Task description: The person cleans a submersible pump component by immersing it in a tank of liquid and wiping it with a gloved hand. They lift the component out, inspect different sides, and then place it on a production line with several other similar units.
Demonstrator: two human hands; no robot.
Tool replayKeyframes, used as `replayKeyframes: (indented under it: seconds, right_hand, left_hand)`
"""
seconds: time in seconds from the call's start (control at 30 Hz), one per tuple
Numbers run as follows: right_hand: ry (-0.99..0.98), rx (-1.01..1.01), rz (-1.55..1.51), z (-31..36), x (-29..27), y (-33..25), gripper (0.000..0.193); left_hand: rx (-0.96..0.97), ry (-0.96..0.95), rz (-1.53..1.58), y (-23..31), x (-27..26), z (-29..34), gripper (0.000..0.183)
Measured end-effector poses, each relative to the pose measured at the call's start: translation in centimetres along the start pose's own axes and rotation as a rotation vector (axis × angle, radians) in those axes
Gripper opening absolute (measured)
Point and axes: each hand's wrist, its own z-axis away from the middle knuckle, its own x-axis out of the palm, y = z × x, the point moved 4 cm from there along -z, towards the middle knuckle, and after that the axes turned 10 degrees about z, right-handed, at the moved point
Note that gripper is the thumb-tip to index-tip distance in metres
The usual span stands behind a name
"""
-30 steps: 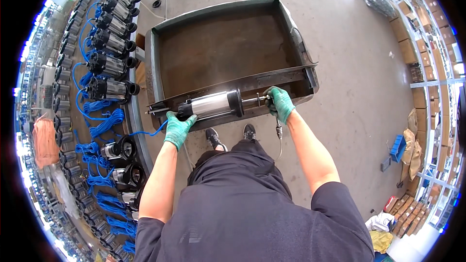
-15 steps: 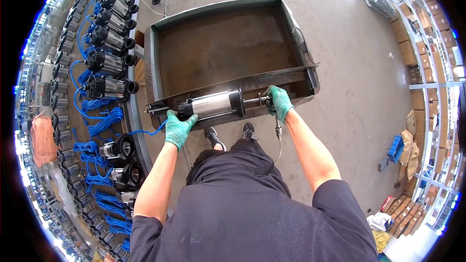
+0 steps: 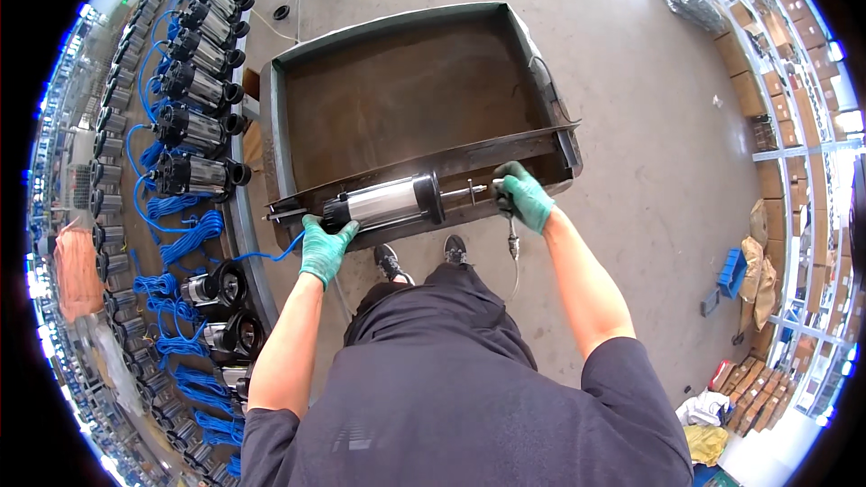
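A cylindrical pump [image 3: 383,201] with a silver body and black end caps lies across the near rim of a large rusty-brown metal tray [image 3: 275,126]. My left hand [image 3: 325,248], in a green glove, grips the pump's left black end. A thin shaft [image 3: 469,189] sticks out of the pump's right end. My right hand [image 3: 523,198], also in a green glove, is closed around a small hand tool held at the tip of that shaft. A metal fitting with a thin hose [image 3: 512,239] hangs below this hand.
A long row of similar pumps with coiled blue cables [image 3: 194,126] runs along a bench on the left. Shelves with cardboard boxes [image 3: 767,108] line the right side, and a blue crate [image 3: 732,272] sits on the concrete floor. My shoes stand just below the tray.
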Motion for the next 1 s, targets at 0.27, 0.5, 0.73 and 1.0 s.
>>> replayKeyframes:
  seconds: [0.27, 0.5, 0.73, 1.0]
  right_hand:
    - [0.671, 0.059, 1.444, -1.7, -15.8, -6.2, 0.026]
    - [0.623, 0.221, 1.729, -6.0, -13.8, -8.6, 0.034]
    - [0.844, -0.046, 1.435, -3.5, -11.2, -9.8, 0.051]
    - [0.294, -0.653, 1.007, 0.4, 14.9, -11.7, 0.031]
  left_hand:
    - [-0.007, 0.005, 0.007, -0.5, 0.3, -0.2, 0.071]
    - [0.075, 0.007, -0.068, 1.3, -0.8, 1.4, 0.078]
    - [-0.028, -0.036, -0.266, -0.7, -0.5, 0.9, 0.067]
    - [0.202, -0.05, -0.253, 0.2, -9.2, -0.7, 0.027]
